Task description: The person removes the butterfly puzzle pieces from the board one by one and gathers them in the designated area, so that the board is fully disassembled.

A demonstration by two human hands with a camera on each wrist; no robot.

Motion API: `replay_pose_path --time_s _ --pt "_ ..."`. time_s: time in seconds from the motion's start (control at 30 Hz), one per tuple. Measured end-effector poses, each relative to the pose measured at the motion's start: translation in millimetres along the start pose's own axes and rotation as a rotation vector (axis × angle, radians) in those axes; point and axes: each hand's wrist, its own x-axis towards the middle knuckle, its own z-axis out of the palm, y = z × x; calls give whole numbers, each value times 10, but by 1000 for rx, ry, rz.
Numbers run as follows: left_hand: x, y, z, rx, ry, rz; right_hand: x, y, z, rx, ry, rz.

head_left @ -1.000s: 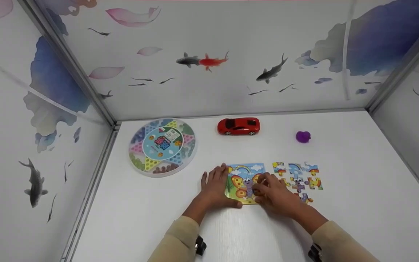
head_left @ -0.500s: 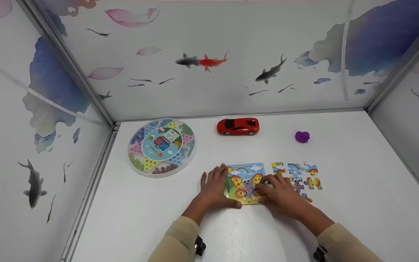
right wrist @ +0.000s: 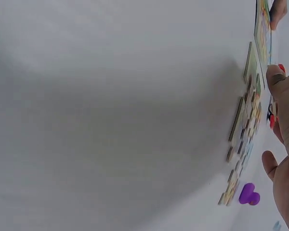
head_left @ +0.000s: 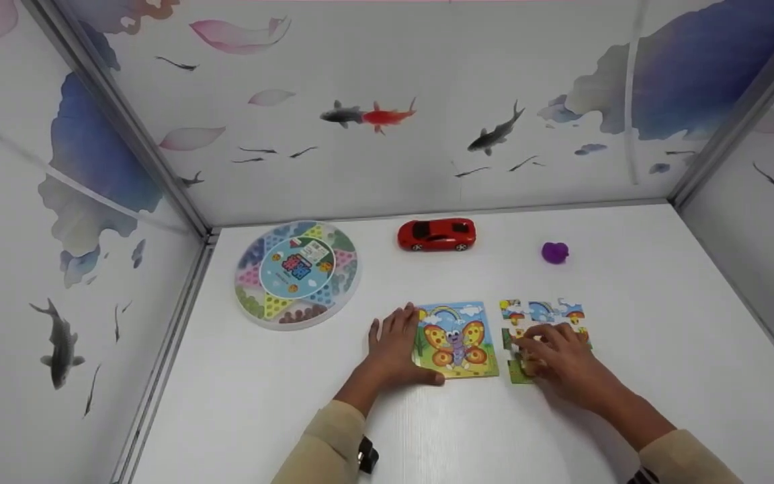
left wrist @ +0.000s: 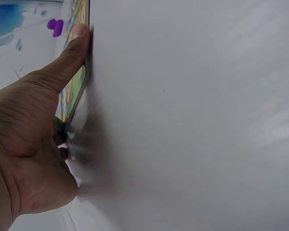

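Low in the middle of the frame, the left hand (head_left: 397, 346) lies flat, fingers straight, steadying the butterfly board (head_left: 457, 339); beside it, the right hand (head_left: 555, 359) curls over the loose pieces (head_left: 541, 312). Best pinch one cleanly, board pinned.

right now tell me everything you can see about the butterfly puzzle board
The butterfly puzzle board is a thin, flat, roughly square card lying face up on the white table. Its picture shows an orange-winged butterfly with a purple body, a rainbow, clouds, blue sky and green grass. The left hand rests against its left edge, thumb along the near edge. Loose puzzle pieces lie just to its right, apart from it, under the right hand.
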Motion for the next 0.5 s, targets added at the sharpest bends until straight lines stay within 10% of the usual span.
replay_pose_path --time_s 0.5 --pt "3 17 -5 -10 -6 -4 -445 434 -170 -63 19 73"
